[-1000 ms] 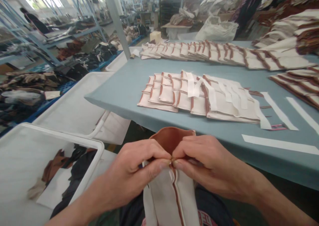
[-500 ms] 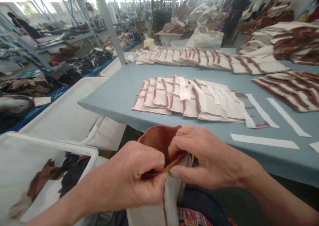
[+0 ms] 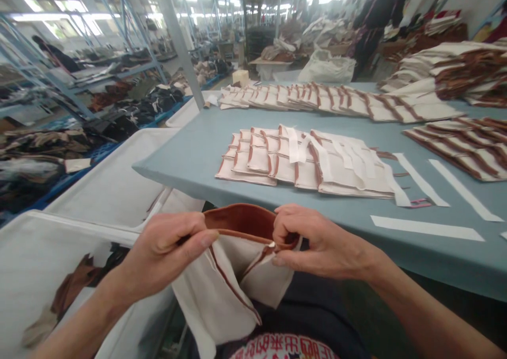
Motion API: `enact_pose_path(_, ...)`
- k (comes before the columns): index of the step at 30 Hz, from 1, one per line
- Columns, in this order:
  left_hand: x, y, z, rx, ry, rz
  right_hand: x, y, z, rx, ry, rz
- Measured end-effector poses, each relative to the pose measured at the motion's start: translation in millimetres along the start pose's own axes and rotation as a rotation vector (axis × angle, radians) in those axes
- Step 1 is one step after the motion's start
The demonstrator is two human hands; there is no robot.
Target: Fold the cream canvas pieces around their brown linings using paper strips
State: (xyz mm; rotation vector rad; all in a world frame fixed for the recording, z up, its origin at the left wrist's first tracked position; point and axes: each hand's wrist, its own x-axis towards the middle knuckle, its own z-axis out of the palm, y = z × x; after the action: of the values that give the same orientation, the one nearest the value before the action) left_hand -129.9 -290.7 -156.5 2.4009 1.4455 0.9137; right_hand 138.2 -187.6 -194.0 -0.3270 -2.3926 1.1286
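Just in front of the table's edge I hold up a cream fabric bag (image 3: pixel 227 295) with brown seams and a brown inside. Its mouth gapes, showing the brown lining (image 3: pixel 241 219). My left hand (image 3: pixel 168 251) is closed on the left side of the rim, thumb on the outer face. On the right, my right hand (image 3: pixel 319 243) pinches the rim by a seam corner, with some fingertips hidden inside. The bag's lower part hangs over my lap, against dark clothing with red lettering.
A blue-grey table (image 3: pixel 186 142) lies ahead. On it are overlapping cream-and-brown pieces (image 3: pixel 261 158), white strips (image 3: pixel 428 227) and a long row of similar pieces (image 3: pixel 317 97). White bins (image 3: pixel 103 179) stand at my left. A person (image 3: pixel 376 26) stands farther back.
My hands have moved apart, the left one going left and slightly up. The bag's rim is now stretched between them and its mouth shows wider. The view has shifted slightly.
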Motion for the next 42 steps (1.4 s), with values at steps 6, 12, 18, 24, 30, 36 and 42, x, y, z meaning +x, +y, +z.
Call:
enact_pose_path(6, -8.4, -19.1, 2.5, -0.03, -0.074, 0.011, 6.6, -23.1, -4.2, -0.123, 0.04, -0.032)
enact_pose_path(12, 15.9, 0.8, 35.2, -0.357, -0.077, 0.021, 16.3, -39.0, -19.9, -0.029, -0.093, 0.084)
enact_pose_path(18, 32.1, 18.6, 47.0, -0.494, -0.162, 0.004, 10.1, -28.3, -23.5, 0.025, -0.116, 0.204)
enact_pose_path(24, 29.5, 10.7, 49.0, -0.538, -0.235, -0.087, 8.0, -14.6, -13.4, -0.081, -0.105, 0.141)
enact_pose_path(30, 26.8, 7.9, 45.1, -0.547, -0.28, -0.152, 11.7, -4.7, -3.0, 0.005, -0.088, 0.143)
enact_pose_path(36, 27.8, 15.6, 45.4, -0.306, -0.216, -0.153, 9.7, -7.3, 6.8, -0.163, -0.067, 0.104)
enact_pose_path(42, 22.4, 21.3, 50.9, -0.132, -0.136, -0.035, 7.7, -12.6, 3.7, -0.274, -0.043, 0.091)
